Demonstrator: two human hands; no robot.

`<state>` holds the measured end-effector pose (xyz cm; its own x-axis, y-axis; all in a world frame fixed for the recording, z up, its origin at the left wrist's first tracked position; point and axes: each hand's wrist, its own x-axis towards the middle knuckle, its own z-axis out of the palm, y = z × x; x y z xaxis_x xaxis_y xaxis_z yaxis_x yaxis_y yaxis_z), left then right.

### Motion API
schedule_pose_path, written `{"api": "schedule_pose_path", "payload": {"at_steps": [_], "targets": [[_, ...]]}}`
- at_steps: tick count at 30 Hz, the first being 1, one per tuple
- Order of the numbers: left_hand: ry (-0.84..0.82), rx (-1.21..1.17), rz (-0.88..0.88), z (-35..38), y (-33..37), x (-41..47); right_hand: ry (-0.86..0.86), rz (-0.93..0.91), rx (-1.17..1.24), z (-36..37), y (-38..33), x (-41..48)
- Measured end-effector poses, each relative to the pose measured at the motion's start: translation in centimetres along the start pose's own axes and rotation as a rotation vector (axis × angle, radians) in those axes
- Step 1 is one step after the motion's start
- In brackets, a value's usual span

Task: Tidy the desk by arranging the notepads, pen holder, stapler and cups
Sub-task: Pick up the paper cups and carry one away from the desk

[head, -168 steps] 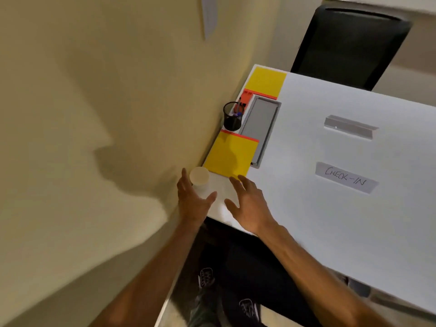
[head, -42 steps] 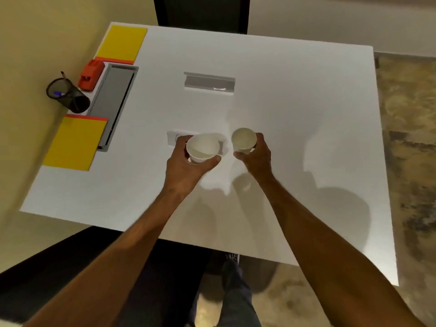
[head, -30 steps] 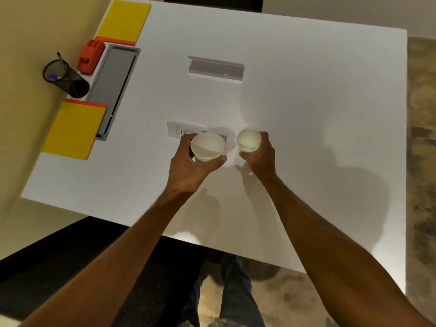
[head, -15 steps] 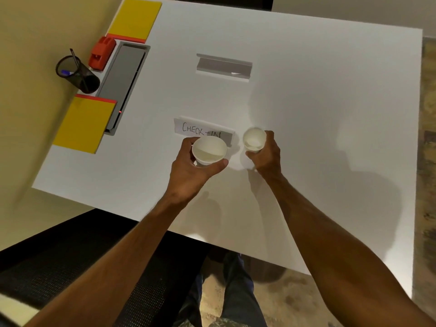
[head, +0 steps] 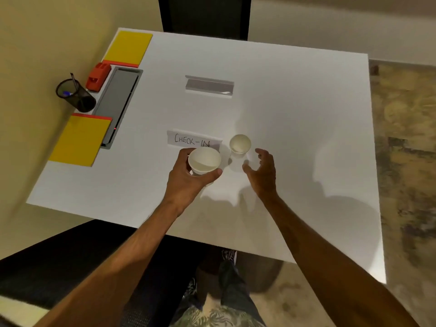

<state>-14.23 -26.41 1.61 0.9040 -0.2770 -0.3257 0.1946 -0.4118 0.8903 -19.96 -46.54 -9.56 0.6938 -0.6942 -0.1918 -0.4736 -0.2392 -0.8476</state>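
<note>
My left hand [head: 188, 180] grips a white paper cup [head: 204, 160] just in front of the "CHECK-IN" sign [head: 192, 139]. A second white cup [head: 240, 144] stands upright on the white desk [head: 295, 138], right of the sign. My right hand [head: 263, 172] hovers just behind that cup with fingers spread, apart from it. Along the desk's left edge lie a near yellow notepad [head: 80, 140], a black mesh pen holder [head: 75, 95], a red stapler [head: 98, 76] and a far yellow notepad [head: 128, 48].
A grey cable tray lid [head: 116, 103] runs beside the stapler and pen holder. A blank grey sign holder [head: 209, 86] stands mid-desk. A black chair [head: 203, 17] is at the far edge; the yellow wall [head: 35, 43] borders the left.
My right hand has let go of the smaller cup, which now stands on the desk, and has drawn back open. My left hand still holds its cup.
</note>
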Motion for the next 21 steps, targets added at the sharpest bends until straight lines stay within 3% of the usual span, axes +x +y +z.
{"api": "schedule_pose_path", "payload": {"at_steps": [2, 5, 10, 21], "targets": [[-0.045, -0.004, 0.03, 0.1, 0.4, -1.0, -0.056, 0.007, 0.114, -1.2, -1.9, -3.0], [-0.119, -0.007, 0.079, 0.2, 0.7, -2.8, -0.272, -0.027, 0.34, -3.2, -4.6, -7.5], [-0.243, -0.01, 0.151, -0.3, 0.8, -6.5, -0.458, -0.094, 0.365, -5.1, -6.7, -14.9], [-0.488, -0.014, 0.317, 0.3, 0.9, -17.2, 0.027, -0.085, 0.321, -8.6, -6.5, -27.3]]}}
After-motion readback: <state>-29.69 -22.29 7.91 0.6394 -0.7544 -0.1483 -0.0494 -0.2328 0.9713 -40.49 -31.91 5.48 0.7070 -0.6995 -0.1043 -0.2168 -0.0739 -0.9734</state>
